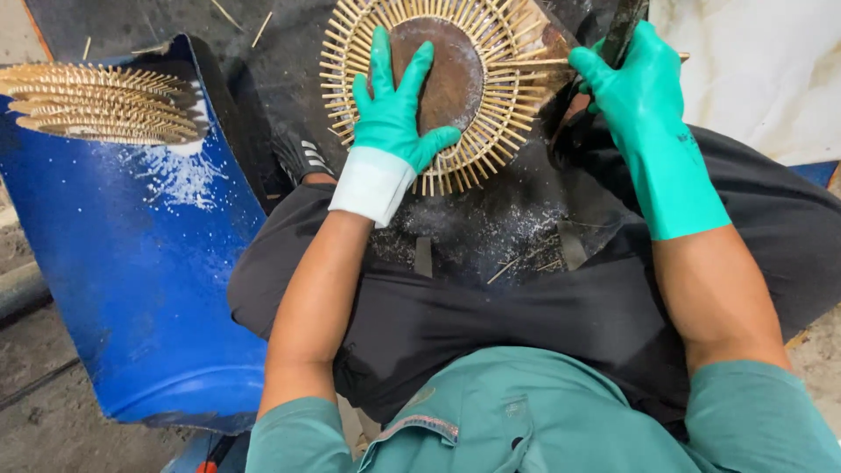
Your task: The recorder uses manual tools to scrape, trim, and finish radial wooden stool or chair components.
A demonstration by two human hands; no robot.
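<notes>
A round brown disc [451, 74] ringed with thin bamboo sticks lies on a black sheet [499, 219] across my lap. My left hand [394, 114], in a green glove with a white cuff, presses flat on the disc, fingers spread. My right hand [635, 88], also green-gloved, grips a dark tool handle [620, 31] at the disc's right edge, where one stick [543, 61] juts out sideways. The tool's working end is hidden behind the glove.
A curved blue plastic panel [149, 263] dusted with white powder stands at the left, with a stack of similar stick discs [101, 101] on its top. A white sheet [762, 70] is at upper right. Loose sticks lie on the black sheet.
</notes>
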